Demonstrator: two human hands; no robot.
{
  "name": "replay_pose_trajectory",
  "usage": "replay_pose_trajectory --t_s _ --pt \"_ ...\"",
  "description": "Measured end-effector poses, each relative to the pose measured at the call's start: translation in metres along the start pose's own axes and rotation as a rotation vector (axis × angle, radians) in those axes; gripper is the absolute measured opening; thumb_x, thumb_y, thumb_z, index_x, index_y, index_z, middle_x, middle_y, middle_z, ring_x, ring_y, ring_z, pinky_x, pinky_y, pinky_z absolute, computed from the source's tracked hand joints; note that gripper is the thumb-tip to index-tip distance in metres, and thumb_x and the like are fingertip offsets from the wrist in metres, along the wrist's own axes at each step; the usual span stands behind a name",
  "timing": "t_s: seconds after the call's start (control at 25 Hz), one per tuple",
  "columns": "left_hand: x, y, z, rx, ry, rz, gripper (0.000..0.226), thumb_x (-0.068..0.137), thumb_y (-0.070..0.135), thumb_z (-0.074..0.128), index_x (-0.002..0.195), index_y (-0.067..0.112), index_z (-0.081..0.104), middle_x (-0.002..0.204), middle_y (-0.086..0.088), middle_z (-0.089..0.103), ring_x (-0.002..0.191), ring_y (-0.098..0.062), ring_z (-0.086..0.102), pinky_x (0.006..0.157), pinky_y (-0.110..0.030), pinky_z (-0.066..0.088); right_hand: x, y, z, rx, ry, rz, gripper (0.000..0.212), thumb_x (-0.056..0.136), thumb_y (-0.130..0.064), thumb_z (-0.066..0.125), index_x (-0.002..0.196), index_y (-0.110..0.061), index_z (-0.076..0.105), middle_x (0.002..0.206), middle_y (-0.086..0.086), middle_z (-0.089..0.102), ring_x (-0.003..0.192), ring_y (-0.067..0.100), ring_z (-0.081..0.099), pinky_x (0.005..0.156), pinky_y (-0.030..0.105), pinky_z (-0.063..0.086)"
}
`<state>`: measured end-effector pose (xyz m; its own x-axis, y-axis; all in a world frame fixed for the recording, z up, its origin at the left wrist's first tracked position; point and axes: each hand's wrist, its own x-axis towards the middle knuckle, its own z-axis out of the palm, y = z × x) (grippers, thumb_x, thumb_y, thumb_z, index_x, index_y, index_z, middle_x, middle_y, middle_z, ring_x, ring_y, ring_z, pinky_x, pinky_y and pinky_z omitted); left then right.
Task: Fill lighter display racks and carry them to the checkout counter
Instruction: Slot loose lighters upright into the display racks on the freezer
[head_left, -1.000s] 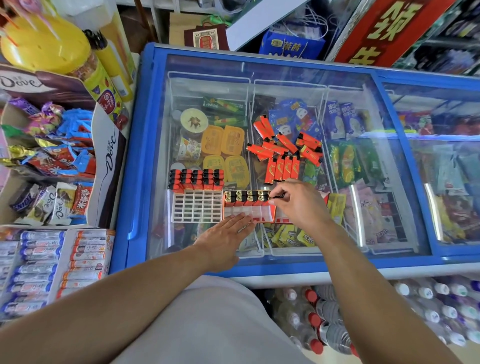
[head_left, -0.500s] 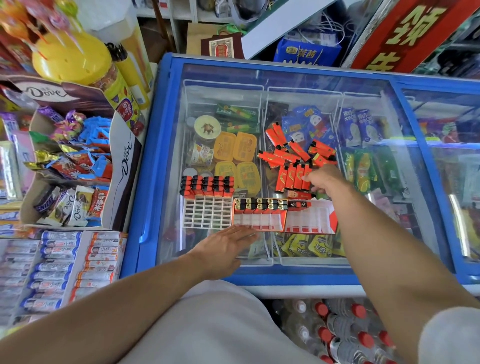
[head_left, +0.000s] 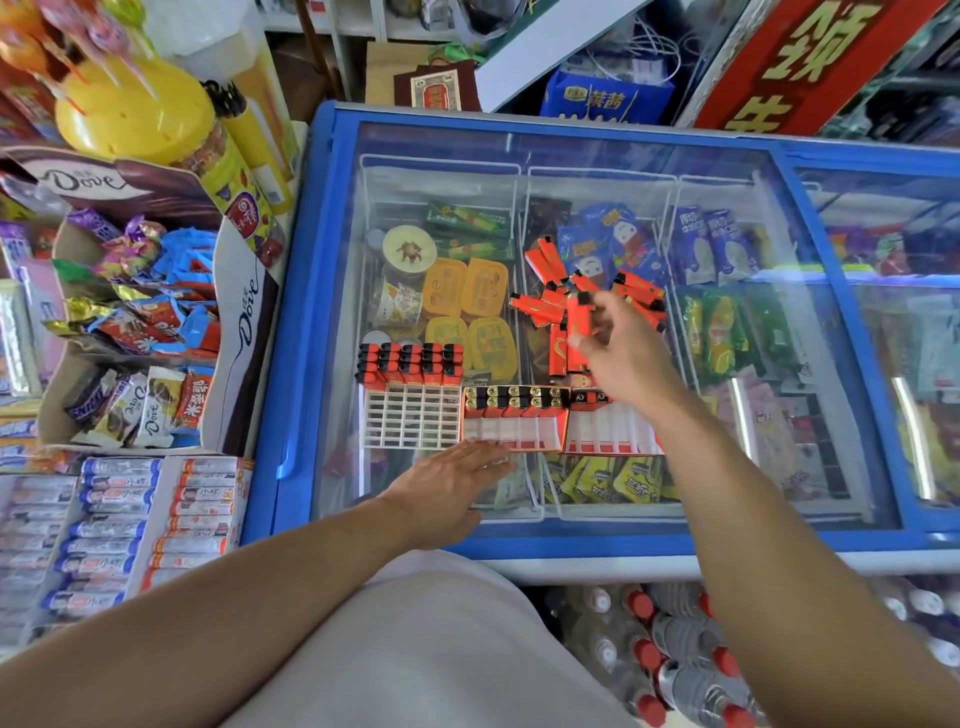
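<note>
While right hand (head_left: 626, 348) pinches lighter (head_left: 578, 316), rack (head_left: 514, 420) half-filled

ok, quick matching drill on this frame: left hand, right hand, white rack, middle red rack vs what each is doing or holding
Things:
1. left hand
2. right hand
3. white rack
4. middle red rack

States:
A. one row of gold-topped lighters at its far edge
B. pinches an orange lighter
C. black-capped lighters fill its far rows
D. flat on the freezer lid, fingertips at a rack's near edge

Pairs: 1-D, 2-B, 3-C, 4-A
</note>
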<state>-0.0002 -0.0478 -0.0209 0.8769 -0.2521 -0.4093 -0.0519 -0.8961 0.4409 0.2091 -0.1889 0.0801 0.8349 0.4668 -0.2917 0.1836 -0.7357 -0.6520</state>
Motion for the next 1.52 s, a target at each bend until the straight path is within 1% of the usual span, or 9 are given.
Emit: replay_pose_trajectory --t_s 0.12,0.2,0.36,0.52,0.64,1.04,1.28,1.4,1.52 --pt "-0.002 -0.001 0.000 -0.027 0.054 0.016 0.070 0.100 0.027 0.051 0.161 0.030 0.017 0.169 0.007 0.012 0.156 -0.014 0.007 0.127 -0.041 0.012 -0.046 -0.014 0.023 -0.033 -0.178 -0.156 0.028 0.095 -0.029 0.066 0.120 -0.026 0.056 0.103 -0.011 0.065 0.087 0.002 0.062 0.069 0.019 0.044" --pt "-0.004 0.000 -0.001 -0.022 0.115 0.047 0.065 0.100 0.027 0.050 0.160 0.028 0.024 0.168 0.006 0.019 0.155 -0.014 0.011 0.127 -0.037 0.009 -0.061 -0.013 0.044 -0.100 -0.221 -0.204 0.024 0.096 -0.034 0.064 0.118 -0.026 0.060 0.103 -0.011 0.067 0.089 0.005 0.062 0.071 0.023 0.045" --pt "-0.011 -0.004 -0.001 -0.017 0.182 0.055 0.062 0.099 0.030 0.052 0.157 0.027 0.034 0.164 0.003 0.029 0.153 -0.016 0.017 0.125 -0.036 0.012 -0.064 -0.003 0.080 -0.296 -0.129 -0.291 0.021 0.092 -0.034 0.068 0.113 -0.030 0.069 0.107 -0.013 0.064 0.097 0.008 0.060 0.078 0.027 0.048" --pt "-0.015 -0.010 0.005 0.034 0.169 0.023 0.067 0.099 0.032 0.053 0.160 0.022 0.028 0.167 0.000 0.022 0.155 -0.017 0.011 0.123 -0.031 -0.001 -0.061 -0.003 0.100 -0.383 -0.003 -0.306 0.021 0.093 -0.038 0.066 0.113 -0.033 0.068 0.104 -0.013 0.070 0.092 0.009 0.064 0.070 0.024 0.047" --pt "-0.016 -0.011 0.006 0.056 0.138 0.023 0.071 0.098 0.033 0.054 0.161 0.021 0.023 0.169 0.000 0.015 0.156 -0.017 0.005 0.125 -0.034 0.000 -0.060 -0.005 0.107 -0.477 0.046 -0.330 0.024 0.094 -0.038 0.064 0.118 -0.032 0.067 0.109 -0.011 0.072 0.096 0.011 0.066 0.071 0.025 0.048" --pt "-0.013 -0.012 0.007 0.073 0.108 0.026 0.073 0.098 0.033 0.053 0.162 0.023 0.021 0.170 0.000 0.009 0.156 -0.016 0.001 0.127 -0.037 0.002 -0.059 -0.001 0.107 -0.461 0.090 -0.390 0.023 0.092 -0.037 0.067 0.115 -0.035 0.069 0.101 -0.015 0.070 0.089 0.007 0.065 0.062 0.020 0.042" --pt "-0.011 -0.013 0.007 0.080 0.103 0.029 0.073 0.097 0.032 0.054 0.161 0.023 0.021 0.170 0.000 0.011 0.156 -0.017 0.003 0.125 -0.035 0.000 -0.058 0.008 0.109 -0.343 0.068 -0.302 0.021 0.096 -0.036 0.063 0.115 -0.029 0.067 0.103 -0.009 0.075 0.088 0.013 0.071 0.068 0.023 0.047" --pt "-0.009 -0.014 0.009 0.085 0.100 0.029 0.072 0.097 0.032 0.054 0.161 0.024 0.023 0.169 0.000 0.011 0.156 -0.018 0.004 0.125 -0.036 0.002 -0.057 0.013 0.108 -0.371 0.090 -0.324 0.021 0.097 -0.037 0.062 0.116 -0.028 0.066 0.101 -0.009 0.076 0.086 0.012 0.071 0.064 0.022 0.044" --pt "-0.009 -0.014 0.008 0.099 0.097 0.031 0.072 0.097 0.033 0.054 0.161 0.024 0.023 0.169 0.000 0.012 0.156 -0.019 0.005 0.126 -0.038 0.004 -0.054 0.015 0.107 -0.411 0.116 -0.360 0.022 0.096 -0.036 0.064 0.115 -0.028 0.068 0.098 -0.009 0.076 0.085 0.012 0.071 0.064 0.024 0.050"
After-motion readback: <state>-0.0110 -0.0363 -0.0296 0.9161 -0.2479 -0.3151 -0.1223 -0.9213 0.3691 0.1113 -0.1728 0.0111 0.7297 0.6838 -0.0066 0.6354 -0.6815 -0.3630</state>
